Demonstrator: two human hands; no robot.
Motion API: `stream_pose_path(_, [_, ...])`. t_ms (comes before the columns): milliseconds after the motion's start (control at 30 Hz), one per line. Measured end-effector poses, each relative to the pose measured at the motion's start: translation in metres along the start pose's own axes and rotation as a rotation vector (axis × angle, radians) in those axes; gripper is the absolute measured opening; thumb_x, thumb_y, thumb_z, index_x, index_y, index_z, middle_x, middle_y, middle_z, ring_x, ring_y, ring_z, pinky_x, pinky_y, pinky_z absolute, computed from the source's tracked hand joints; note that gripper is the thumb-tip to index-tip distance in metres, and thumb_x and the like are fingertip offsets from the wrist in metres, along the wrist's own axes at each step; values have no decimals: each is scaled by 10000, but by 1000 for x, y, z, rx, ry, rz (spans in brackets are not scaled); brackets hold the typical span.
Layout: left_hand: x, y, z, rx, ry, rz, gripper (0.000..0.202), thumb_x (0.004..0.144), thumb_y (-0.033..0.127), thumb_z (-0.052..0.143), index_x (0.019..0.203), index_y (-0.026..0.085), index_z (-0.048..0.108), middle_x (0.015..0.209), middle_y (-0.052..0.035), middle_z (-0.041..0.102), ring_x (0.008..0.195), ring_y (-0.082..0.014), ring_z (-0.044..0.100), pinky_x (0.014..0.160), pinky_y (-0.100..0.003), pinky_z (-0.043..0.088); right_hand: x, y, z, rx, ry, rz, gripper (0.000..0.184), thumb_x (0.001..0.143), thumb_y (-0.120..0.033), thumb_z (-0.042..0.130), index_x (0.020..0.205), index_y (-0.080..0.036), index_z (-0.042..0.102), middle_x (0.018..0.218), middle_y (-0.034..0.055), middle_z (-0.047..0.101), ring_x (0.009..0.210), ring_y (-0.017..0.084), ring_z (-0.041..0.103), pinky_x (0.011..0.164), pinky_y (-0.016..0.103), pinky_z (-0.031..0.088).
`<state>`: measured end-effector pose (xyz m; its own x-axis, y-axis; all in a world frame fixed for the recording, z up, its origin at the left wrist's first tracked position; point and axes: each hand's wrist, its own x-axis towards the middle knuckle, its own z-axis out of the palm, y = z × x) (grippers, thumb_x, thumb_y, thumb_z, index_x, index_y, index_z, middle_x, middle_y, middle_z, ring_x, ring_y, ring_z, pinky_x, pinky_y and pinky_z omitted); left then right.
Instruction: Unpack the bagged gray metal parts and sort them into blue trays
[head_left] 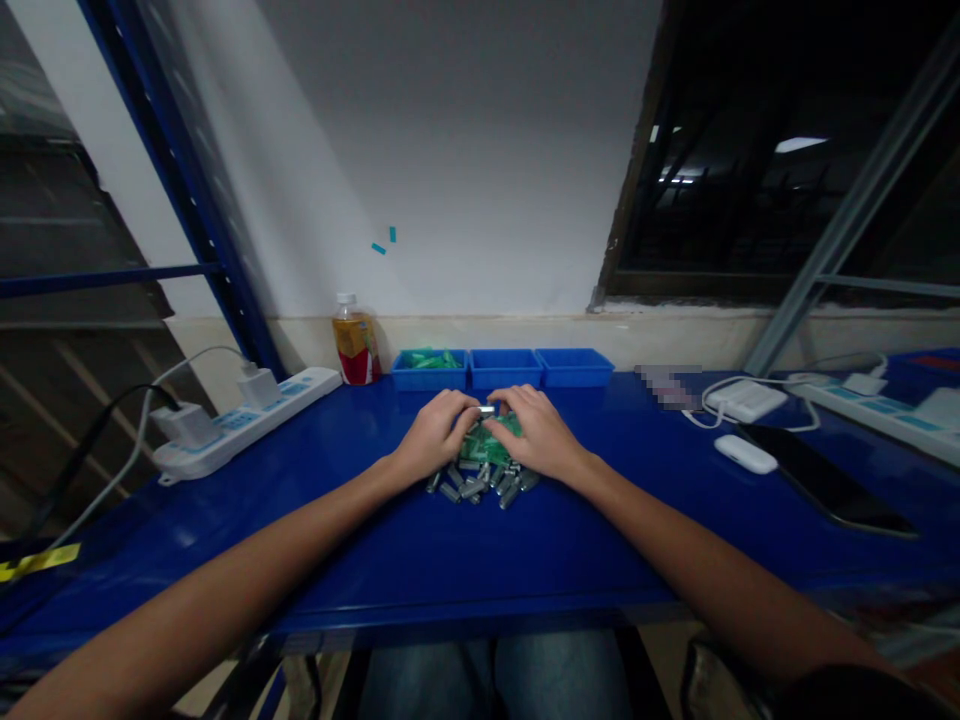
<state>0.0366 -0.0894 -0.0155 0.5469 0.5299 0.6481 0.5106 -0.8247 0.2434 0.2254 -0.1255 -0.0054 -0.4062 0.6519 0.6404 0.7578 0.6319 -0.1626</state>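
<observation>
My left hand (437, 432) is closed in a pinch, with a small silver cylinder (487, 409) at its fingertips. Facing it, my right hand (538, 432) has its fingers curled and thumb bent inward, near the cylinder's other end; what they hold, if anything, is too small to make out. Below and between both hands lies a heap of translucent green plastic pieces (484, 447), partly covered by the fingers. Loose silver cylinders (474, 487) are scattered on the near side of that heap.
Behind my hands, a blue tray with green pieces (429, 379) stands beside two more blue trays (504, 376) (576, 375). A drink bottle (355, 340) and power strip (251, 425) are left. On the blue table's right lie a phone (829, 485), white case (745, 454) and cables.
</observation>
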Motion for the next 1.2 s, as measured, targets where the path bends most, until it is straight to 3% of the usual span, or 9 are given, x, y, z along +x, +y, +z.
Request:
stream_pose_path(167, [1, 1, -1, -13, -43, -27, 322, 959, 292, 313, 824, 161, 574, 776, -41, 602, 756, -171, 537, 728, -300, 418, 0, -2, -1, -48, -8, -50, 149, 906, -269, 481, 973, -177, 577, 911, 66, 605, 886, 207, 489, 755, 318, 335])
stream_pose_path(300, [0, 3, -3, -111, -14, -53, 231, 915, 308, 442, 1071, 169, 539, 892, -43, 620, 825, -171, 573, 751, -291, 444, 1, -1, 1, -48, 16, -3, 190, 925, -289, 440, 897, -176, 590, 875, 69, 602, 864, 202, 494, 743, 321, 342])
stream_pose_path(367, [0, 3, -3, -121, -3, -27, 255, 886, 304, 499, 1103, 173, 524, 925, -50, 618, 854, -177, 576, 774, -296, 450, 2, 0, 2, -33, 6, 9, 220, 935, -283, 415, 853, -177, 590, 843, 65, 601, 850, 196, 496, 738, 318, 347])
stream_pose_path(467, [0, 3, -3, -101, -19, -17, 187, 905, 296, 466, 1005, 173, 565, 899, -54, 625, 851, -179, 570, 792, -305, 445, 1, -1, 3, -5, -19, 16, 251, 945, -277, 389, 821, -180, 585, 819, 58, 601, 841, 190, 502, 738, 315, 352])
stream_pose_path(633, [0, -1, -3, -141, -19, -113, 209, 931, 298, 421, 933, 172, 588, 872, -47, 641, 815, -172, 567, 759, -291, 434, 2, -4, 4, -17, 2, 50, 203, 897, -330, 502, 1009, -171, 559, 926, 76, 605, 880, 213, 514, 753, 327, 360])
stream_pose_path(800, [0, -6, -4, -171, -95, -178, 296, 950, 312, 357, 814, 177, 583, 768, -33, 627, 756, -165, 563, 716, -279, 426, 12, -2, -2, -108, -92, -35, 146, 903, -269, 473, 936, -180, 584, 892, 83, 603, 861, 219, 500, 733, 340, 343])
stream_pose_path(1067, [15, -24, -2, -199, -152, -296, 350, 951, 360, 322, 764, 193, 567, 710, -22, 615, 695, -161, 564, 678, -282, 425, 43, 17, 4, -164, -205, -167, 173, 878, -287, 476, 921, -191, 613, 855, 74, 586, 821, 214, 467, 705, 349, 304])
stream_pose_path(1200, [14, -41, 0, -93, -167, -318, 278, 918, 390, 407, 933, 192, 601, 843, -46, 632, 801, -191, 572, 739, -318, 439, 70, 50, 16, -171, -203, -109, 197, 878, -288, 467, 860, -181, 632, 828, 71, 609, 829, 212, 495, 722, 340, 326])
